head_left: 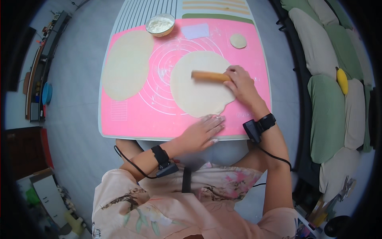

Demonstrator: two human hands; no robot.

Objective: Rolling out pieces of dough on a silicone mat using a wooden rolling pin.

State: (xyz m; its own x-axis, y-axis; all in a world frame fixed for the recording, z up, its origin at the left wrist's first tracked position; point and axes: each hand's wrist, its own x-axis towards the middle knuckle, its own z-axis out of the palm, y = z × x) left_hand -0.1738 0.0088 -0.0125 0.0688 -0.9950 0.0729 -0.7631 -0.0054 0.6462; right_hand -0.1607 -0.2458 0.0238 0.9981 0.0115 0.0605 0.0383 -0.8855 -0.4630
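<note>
My right hand (241, 84) grips one end of a wooden rolling pin (209, 76), which lies across a large flat sheet of dough (189, 93). The pin's free end points left over the sheet. Fingers outstretched, my left hand (203, 129) rests at the near edge of the pink silicone mat (159, 123), its tips by the sheet's lower rim. A second rolled sheet of dough (127, 65), long and oval, lies on the mat's left side. Toward the far right sits a small round piece of dough (238, 41).
A glass bowl of white flour (160, 25) stands at the mat's far edge, with a pale rectangular sheet (195, 31) beside it. Flour dusts the mat. The table (139, 12) has a striped top. To the right runs a sofa with green and beige cushions (330, 115).
</note>
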